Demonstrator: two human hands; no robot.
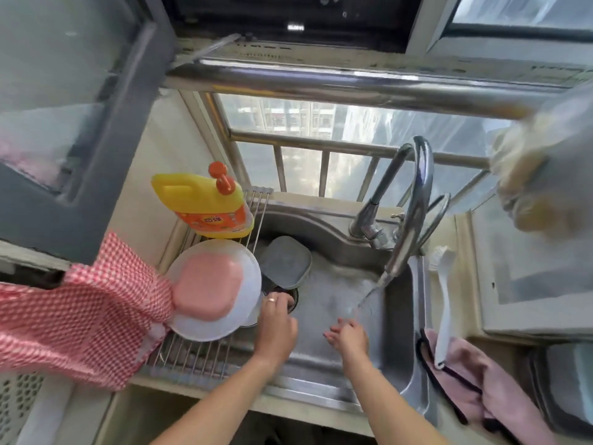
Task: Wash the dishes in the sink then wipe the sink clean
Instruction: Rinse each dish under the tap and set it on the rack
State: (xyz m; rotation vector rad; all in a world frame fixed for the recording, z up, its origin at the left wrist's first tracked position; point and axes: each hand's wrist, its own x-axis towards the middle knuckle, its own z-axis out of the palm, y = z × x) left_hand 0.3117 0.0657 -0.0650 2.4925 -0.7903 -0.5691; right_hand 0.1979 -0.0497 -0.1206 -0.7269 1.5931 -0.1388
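Kitchen w/ a big window (321, 146) on the far side, metal bars across it, tall buildings outside. I look down at a steel sink (337, 303) set in a pale counter. Tap (414, 200) bends over the sink and water (369, 297) runs out of it in a thin slanted stream.

My right hand (348, 337) is under the water, fingers loose & a bit spread, holding nothing. My left hand (276, 322) is at the left part of the sink, ring on one finger. Its fingers curl down at a dark thing (290, 298) by the drain. I can't tell if it grips it or just touches it.

Gray lid (285, 263) leans in the far left part of the sink. Left of that, a wire rack (199, 354) lies over the sink edge. White plate (247, 303) sits on the rack w/ a pink lid (207, 289) on top. Yellow soap bottle (205, 203) w/ an orange cap stands at the far end of the rack.

Red check cloth (80, 319) hangs at the left. On the right rim, a white brush (444, 303) lies partly on a pink towel (468, 374).
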